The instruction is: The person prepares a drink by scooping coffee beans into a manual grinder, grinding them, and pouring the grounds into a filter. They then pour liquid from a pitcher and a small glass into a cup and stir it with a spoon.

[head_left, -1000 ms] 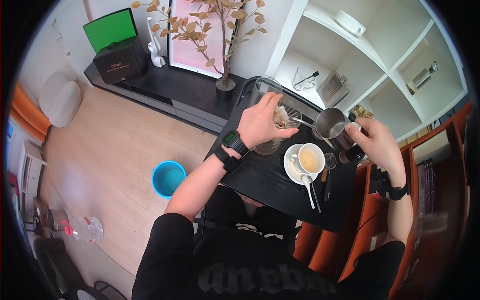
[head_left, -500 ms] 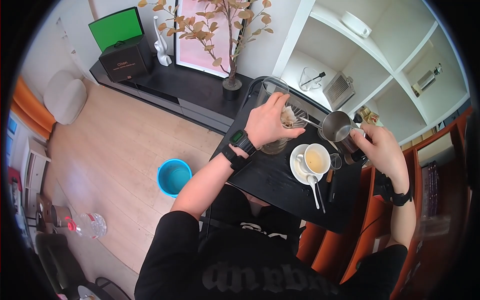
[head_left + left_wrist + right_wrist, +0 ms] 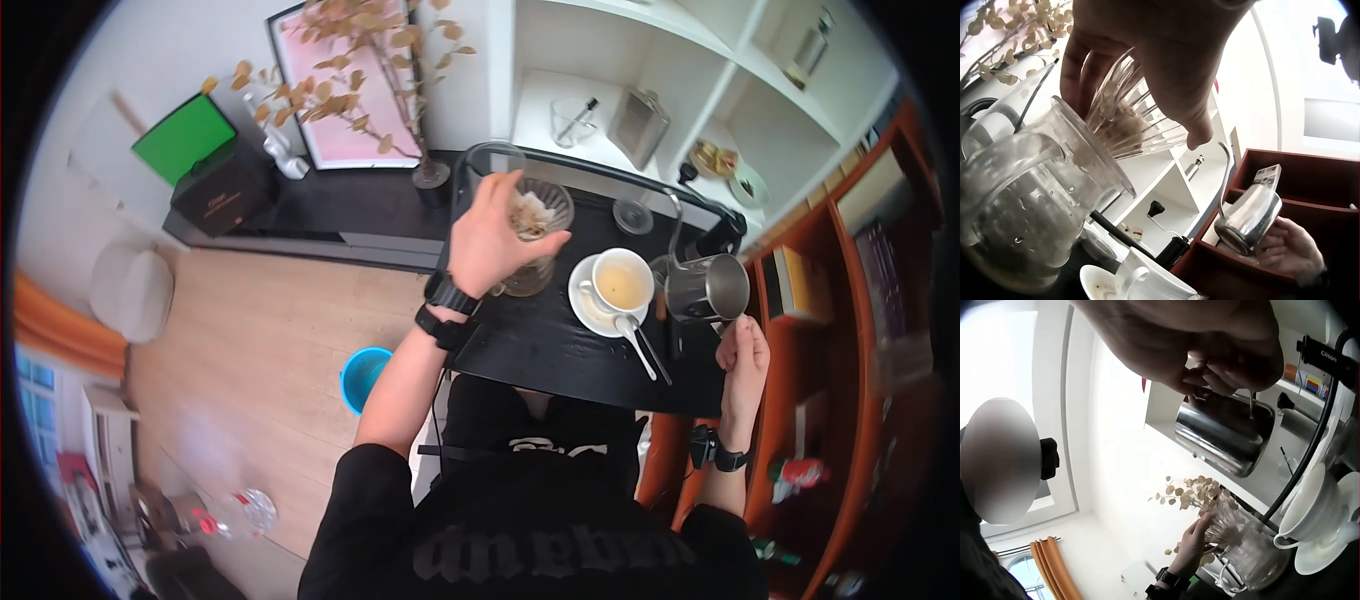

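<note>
My left hand [image 3: 490, 240] holds a ribbed glass coffee dripper [image 3: 1147, 119], fingers on its far side and thumb on the near side. Inside the dripper sits a pale, wet paper filter [image 3: 533, 213]. In the left wrist view the dripper is at the mouth of a glass server [image 3: 1035, 194]. My right hand [image 3: 742, 350] grips the handle of a steel gooseneck kettle [image 3: 1225, 434] over the table's right side, its thin spout pointing toward the back. Between the hands, a white cup [image 3: 622, 282] of pale yellowish liquid stands on a saucer [image 3: 584, 316].
Two spoons [image 3: 640, 350] lean on the saucer over the black table [image 3: 520, 350]. A small glass dish [image 3: 632, 216] lies at the back. White shelves [image 3: 480, 60] stand behind, wooden shelves [image 3: 830, 300] at right. A blue bucket [image 3: 362, 378] is on the floor at left.
My right hand has drawn the kettle away from the dripper, to the right and closer to my body. The left hand stays at the dripper. The head view has shifted.
</note>
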A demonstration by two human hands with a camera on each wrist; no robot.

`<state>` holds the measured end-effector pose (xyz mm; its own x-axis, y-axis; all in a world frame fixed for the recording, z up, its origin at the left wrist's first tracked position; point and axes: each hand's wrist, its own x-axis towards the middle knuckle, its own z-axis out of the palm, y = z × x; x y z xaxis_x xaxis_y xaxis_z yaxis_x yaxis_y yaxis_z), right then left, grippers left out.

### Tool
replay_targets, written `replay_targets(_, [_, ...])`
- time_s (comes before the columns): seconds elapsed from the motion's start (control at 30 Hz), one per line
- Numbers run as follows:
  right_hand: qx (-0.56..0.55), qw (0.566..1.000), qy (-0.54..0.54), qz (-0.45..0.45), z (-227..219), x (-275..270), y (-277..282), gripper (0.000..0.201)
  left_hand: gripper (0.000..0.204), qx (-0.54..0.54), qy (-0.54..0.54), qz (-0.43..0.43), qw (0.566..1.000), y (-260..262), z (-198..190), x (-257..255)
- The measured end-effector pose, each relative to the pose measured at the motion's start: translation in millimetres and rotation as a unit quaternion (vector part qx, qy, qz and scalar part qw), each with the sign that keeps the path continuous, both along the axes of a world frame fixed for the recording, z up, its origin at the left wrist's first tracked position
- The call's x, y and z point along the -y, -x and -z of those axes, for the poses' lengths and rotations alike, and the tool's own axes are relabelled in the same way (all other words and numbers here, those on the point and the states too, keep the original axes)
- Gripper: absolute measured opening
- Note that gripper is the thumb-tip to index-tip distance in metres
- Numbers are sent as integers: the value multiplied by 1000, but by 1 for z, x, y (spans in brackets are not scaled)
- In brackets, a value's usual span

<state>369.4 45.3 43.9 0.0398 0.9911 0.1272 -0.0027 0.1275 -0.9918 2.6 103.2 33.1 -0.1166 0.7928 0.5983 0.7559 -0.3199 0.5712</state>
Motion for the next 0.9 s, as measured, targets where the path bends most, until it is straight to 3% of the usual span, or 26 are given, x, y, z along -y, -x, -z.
replay_targets(0.1, [-30,993,17,109,17,21,-23,28,90,14,37,25,999,0,-5,0])
replay_targets(0.33, [-22,963,96,250,86,35,-79,29,111,-48,71,44,995,5,-9,-5])
replay_targets(0.47, [-60,958,98,263,115,34,-87,27,102,-37,59,41,997,8,-13,-8])
replay_targets(0.57, [-57,956,109,265,118,35,-83,28,100,1,12,51,999,18,-21,-11])
replay_targets(0.9, [-39,962,104,250,125,30,-78,36,97,-13,36,58,998,14,-7,-8])
